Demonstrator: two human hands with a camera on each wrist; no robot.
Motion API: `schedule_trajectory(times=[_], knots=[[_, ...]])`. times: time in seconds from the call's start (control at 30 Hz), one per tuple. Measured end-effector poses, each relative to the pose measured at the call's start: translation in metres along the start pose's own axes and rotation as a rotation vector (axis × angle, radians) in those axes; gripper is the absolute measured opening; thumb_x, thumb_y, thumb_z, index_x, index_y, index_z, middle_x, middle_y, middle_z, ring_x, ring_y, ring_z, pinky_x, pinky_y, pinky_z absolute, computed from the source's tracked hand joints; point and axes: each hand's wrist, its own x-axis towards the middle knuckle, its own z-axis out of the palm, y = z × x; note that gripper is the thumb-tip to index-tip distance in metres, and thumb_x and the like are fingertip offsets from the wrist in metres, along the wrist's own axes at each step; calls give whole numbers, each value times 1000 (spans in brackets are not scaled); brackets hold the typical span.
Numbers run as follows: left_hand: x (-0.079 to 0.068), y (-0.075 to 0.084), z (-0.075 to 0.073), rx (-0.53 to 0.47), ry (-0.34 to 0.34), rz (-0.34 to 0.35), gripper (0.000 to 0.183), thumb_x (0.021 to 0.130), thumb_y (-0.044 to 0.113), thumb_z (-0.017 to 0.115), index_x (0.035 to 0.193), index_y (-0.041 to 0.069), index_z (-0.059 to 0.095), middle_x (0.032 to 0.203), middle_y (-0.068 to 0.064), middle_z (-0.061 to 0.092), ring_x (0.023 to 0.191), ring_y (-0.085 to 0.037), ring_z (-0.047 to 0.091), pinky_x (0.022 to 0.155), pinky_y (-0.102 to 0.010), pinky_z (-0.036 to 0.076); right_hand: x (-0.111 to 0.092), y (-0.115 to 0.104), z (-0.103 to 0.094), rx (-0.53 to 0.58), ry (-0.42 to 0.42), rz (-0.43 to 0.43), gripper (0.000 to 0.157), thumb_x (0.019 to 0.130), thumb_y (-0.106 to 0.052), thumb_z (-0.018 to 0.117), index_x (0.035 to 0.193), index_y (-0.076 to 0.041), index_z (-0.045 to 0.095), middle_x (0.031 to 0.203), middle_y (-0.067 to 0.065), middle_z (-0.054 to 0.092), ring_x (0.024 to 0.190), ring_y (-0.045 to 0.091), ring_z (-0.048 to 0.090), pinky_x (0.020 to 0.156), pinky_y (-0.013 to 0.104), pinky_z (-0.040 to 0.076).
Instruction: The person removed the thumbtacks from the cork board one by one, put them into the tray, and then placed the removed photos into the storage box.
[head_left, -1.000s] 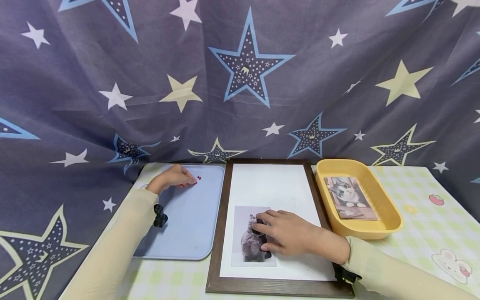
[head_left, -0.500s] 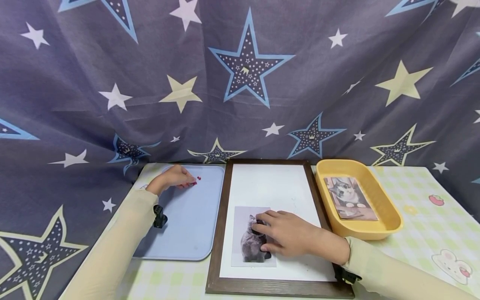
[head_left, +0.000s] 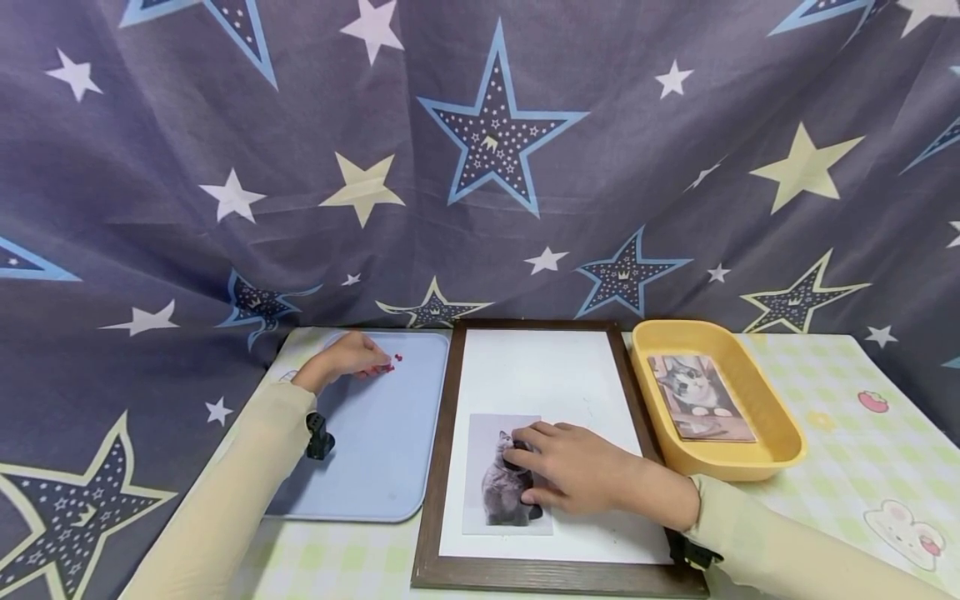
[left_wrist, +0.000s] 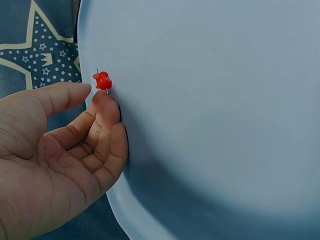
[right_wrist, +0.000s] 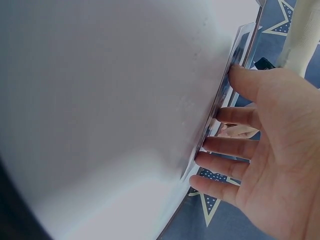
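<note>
My left hand (head_left: 351, 357) is over the blue tray (head_left: 360, 467). In the left wrist view its thumb and loosely bent fingers reach to red push pins (left_wrist: 102, 81), with a gap between thumb and index fingertip. A pin point appears close to a fingertip; I cannot tell whether they touch. In the head view one red push pin (head_left: 398, 357) lies just beyond the fingertips. My right hand (head_left: 573, 467) rests with spread, fairly straight fingers on a photo of a grey cat (head_left: 495, 500). The photo lies on the lower left of a brown-framed white board (head_left: 540, 375).
Right of the board stands a yellow tub (head_left: 783, 446) with a cat picture (head_left: 693, 396) in it. A checked tablecloth (head_left: 840, 467) covers the table. Behind hangs a dark curtain (head_left: 450, 250) with stars.
The left fingers have shifted slightly at the red push pins, and more of the nearer pin shows at the fingertips. The right hand and photo look the same.
</note>
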Motion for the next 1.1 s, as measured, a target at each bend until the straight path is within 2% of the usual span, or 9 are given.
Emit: schedule_trajectory(times=[0.4,0.5,0.67,0.73,0.8,0.93,1.1], knots=[[-4,0,3,-2,31,16,28,95,16,62,108,-8,71,85,-8,71,75,-12,63,66,-24,56,1,-1,2,18,-14,5,51,104,-48,53,145,-17,55,144,10,57,132,27,57,106,44,54],[-7,3,5,22,103,66,25,93,13,61,103,-8,71,84,-10,72,72,-13,63,63,-24,52,1,-1,2,19,-18,1,51,104,-47,53,145,-17,55,144,10,57,132,27,57,106,44,54],[-14,14,10,83,307,155,24,92,13,57,99,-3,74,90,-13,73,74,-17,61,66,-25,47,1,-2,2,21,-29,0,51,104,-48,52,145,-17,55,144,10,57,132,26,57,105,44,54],[-17,23,12,84,354,162,26,93,15,55,102,-1,74,93,-13,72,77,-19,60,70,-26,46,1,-2,2,20,-29,1,51,104,-48,53,145,-17,55,144,10,57,132,26,57,105,43,54],[-20,34,14,73,372,165,28,93,15,55,105,0,74,97,-14,73,81,-21,61,73,-27,47,1,-2,1,20,-27,2,51,104,-47,53,145,-17,55,144,9,57,132,26,57,105,43,54],[-27,57,23,-12,319,163,29,94,15,57,112,-2,72,102,-18,74,86,-28,68,69,-28,52,1,-1,1,20,-21,3,51,104,-47,53,145,-17,55,144,10,57,132,26,57,106,43,54],[-35,77,38,-153,169,194,33,92,9,56,119,-7,67,102,-22,72,90,-32,72,75,-33,60,1,0,0,9,-19,4,51,104,-47,52,145,-17,55,145,10,57,132,26,57,106,43,54]])
